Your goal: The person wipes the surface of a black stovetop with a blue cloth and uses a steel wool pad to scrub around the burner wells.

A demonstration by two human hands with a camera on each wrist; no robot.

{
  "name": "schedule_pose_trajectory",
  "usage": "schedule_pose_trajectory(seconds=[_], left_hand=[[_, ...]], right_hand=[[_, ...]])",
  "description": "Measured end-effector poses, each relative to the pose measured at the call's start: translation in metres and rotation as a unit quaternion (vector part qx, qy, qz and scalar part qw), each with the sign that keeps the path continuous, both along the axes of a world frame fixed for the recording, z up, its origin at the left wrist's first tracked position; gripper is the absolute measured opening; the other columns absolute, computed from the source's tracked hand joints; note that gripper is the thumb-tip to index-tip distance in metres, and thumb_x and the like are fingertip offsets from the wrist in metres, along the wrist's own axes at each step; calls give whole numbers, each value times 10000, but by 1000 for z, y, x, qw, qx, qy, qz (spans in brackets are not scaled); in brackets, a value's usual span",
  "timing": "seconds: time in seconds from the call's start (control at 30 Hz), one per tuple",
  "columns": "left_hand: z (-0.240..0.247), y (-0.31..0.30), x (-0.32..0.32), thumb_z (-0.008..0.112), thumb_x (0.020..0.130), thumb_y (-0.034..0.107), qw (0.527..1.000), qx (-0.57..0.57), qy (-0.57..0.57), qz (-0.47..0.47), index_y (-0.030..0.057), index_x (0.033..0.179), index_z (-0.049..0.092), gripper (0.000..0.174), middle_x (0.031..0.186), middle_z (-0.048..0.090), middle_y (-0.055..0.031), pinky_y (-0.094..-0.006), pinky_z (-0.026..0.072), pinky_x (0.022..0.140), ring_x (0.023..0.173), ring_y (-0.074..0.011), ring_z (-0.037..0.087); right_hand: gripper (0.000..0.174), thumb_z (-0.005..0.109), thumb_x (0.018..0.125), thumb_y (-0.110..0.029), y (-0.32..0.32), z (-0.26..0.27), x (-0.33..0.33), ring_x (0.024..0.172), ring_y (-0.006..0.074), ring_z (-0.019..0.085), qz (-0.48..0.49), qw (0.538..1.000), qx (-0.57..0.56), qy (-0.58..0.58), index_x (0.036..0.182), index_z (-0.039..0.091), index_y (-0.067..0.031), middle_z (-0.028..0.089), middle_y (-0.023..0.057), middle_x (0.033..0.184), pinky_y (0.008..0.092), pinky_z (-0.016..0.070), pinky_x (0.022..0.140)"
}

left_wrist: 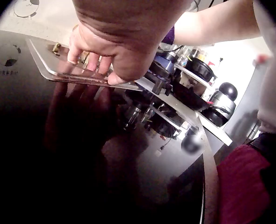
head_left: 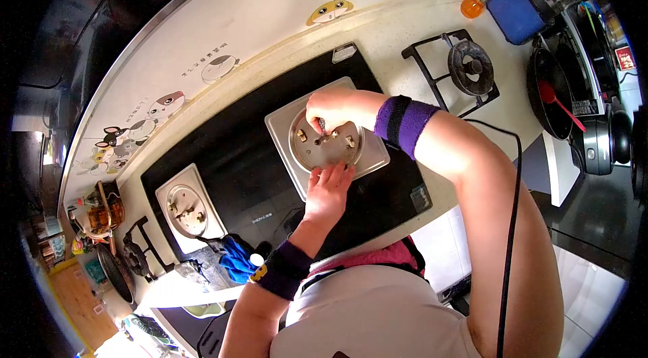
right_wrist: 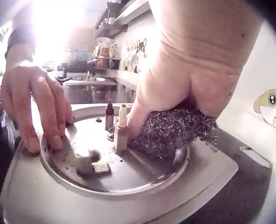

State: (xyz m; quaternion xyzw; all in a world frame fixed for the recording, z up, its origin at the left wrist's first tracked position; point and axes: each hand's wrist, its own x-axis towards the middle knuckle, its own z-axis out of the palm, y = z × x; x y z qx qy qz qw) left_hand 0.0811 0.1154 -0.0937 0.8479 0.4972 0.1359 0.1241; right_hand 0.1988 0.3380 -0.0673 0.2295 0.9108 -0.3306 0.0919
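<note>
A steel scrubber [right_wrist: 168, 133] is gripped in my right hand [right_wrist: 194, 70], its mesh pressed on the round recess of a metal burner plate [right_wrist: 212, 175]. Small upright burner fittings [right_wrist: 121, 133] stand in the recess beside the thumb. In the head view the right hand [head_left: 333, 109] covers the recess's upper left part and mostly hides the scrubber. My left hand [head_left: 328, 190] rests its fingers on the near rim of the plate [head_left: 378, 157]; the left wrist view shows those fingers [left_wrist: 95, 61] spread and slightly bent on the plate's edge, holding nothing.
A second burner plate [head_left: 214, 221] sits at the left of the black hob [head_left: 236, 155]. Pan supports [head_left: 471, 67] stand on the counter at right, near a black pan [head_left: 550, 105] and a blue container [head_left: 516, 15]. Blue gloves or cloth [head_left: 236, 258] lie near the front edge.
</note>
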Motion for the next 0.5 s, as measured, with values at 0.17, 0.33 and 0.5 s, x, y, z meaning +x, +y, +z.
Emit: schedule_pose_trajectory(seconds=[0.17,0.33,0.5], left_hand=[[-3,-1,-3,600,857,111,1000,-22,-6,2,126,1295,622,439,1316,591,-84,-503,415,1056,1228,-269,553],[-1,1,-1,617,848,89,1000,-5,-7,3,137,1322,618,477,1313,595,-87,-478,426,1056,1202,-277,564],[-1,2,-5,623,842,71,1000,-8,-17,-1,139,1332,613,495,1306,600,-95,-471,435,1054,1186,-289,571]], right_hand=[[169,788,651,-45,2,4,-14,748,287,691,67,995,61,-42,776,768,-156,723,45,765,445,538,650],[141,784,653,-64,-6,-10,-12,754,287,694,-7,997,-16,77,770,766,-142,732,57,779,438,541,659],[147,806,636,-81,1,11,-12,767,270,706,23,995,49,-82,757,760,-150,733,49,769,422,553,671]])
